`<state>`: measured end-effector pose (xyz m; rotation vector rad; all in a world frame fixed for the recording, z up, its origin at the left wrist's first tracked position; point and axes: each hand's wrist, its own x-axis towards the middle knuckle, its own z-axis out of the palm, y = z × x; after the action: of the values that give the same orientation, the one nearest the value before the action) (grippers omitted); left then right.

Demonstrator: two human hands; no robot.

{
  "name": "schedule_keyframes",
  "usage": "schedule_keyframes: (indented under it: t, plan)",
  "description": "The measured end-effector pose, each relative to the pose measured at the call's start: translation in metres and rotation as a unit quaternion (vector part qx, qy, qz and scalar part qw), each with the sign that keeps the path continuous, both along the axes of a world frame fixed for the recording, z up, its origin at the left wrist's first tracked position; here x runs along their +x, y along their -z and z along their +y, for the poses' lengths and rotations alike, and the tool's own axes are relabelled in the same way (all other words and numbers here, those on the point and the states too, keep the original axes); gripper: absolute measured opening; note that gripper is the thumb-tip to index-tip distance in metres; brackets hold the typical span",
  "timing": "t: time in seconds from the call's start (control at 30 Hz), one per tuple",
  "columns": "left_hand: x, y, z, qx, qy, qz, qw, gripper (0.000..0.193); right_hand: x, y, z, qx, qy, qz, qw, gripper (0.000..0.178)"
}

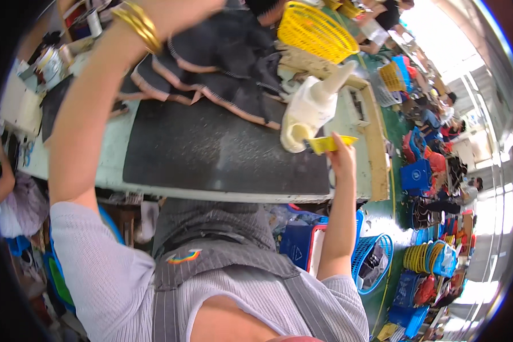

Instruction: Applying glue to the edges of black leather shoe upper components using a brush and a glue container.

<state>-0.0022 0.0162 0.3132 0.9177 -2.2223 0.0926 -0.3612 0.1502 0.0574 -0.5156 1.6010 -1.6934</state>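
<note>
My right hand (343,161) is closed on the flat yellow handle of a small brush (325,143). The brush's dark end sits at the round opening of a white plastic bottle (309,108), which has a long cone-shaped spout and pale residue around its mouth. My left hand (182,17), with gold bangles at its wrist, reaches over the far left of the table; it is smeared by motion and its fingers run out of the picture. Below it lie overlapping black fabric pieces (222,85) with pinkish-tan edges. A black mat (222,154) lies in front of me.
A yellow basket (316,31) stands at the table's far side. A wooden ledge (376,137) bounds the right edge. Jars and cans (51,65) crowd the far left. Below the table stand blue bins and a blue basket (389,256). Other people work along the right.
</note>
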Motion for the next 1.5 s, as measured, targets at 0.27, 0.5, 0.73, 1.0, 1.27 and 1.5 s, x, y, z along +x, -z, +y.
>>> schedule_keyframes:
  t: [0.27,0.5,0.73,1.0,1.27,1.5]
  plan:
    - [0.04,0.303,0.065,0.005,0.036,-0.214,0.976,0.037,0.044,-0.008,0.01,0.018,-0.113,-0.033,0.993,0.017]
    - [0.052,0.304,0.078,0.195,0.09,-0.145,0.966,0.041,0.183,0.016,-0.117,-0.001,-0.264,0.301,0.916,0.03]
    - [0.087,0.319,0.088,0.216,0.1,-0.009,0.971,0.033,0.207,-0.002,-0.107,0.048,-0.293,0.204,0.933,0.025]
    - [0.106,0.321,0.109,0.155,0.036,0.027,0.987,0.031,0.235,-0.001,-0.106,0.058,-0.305,0.261,0.914,0.031]
    - [0.113,0.334,0.126,0.113,0.014,0.057,0.992,0.028,0.313,0.013,-0.13,-0.032,-0.436,0.271,0.857,0.023]
    - [0.15,0.304,0.057,0.264,-0.141,0.294,0.908,0.03,0.262,0.014,-0.103,0.051,-0.645,0.293,0.704,0.013]
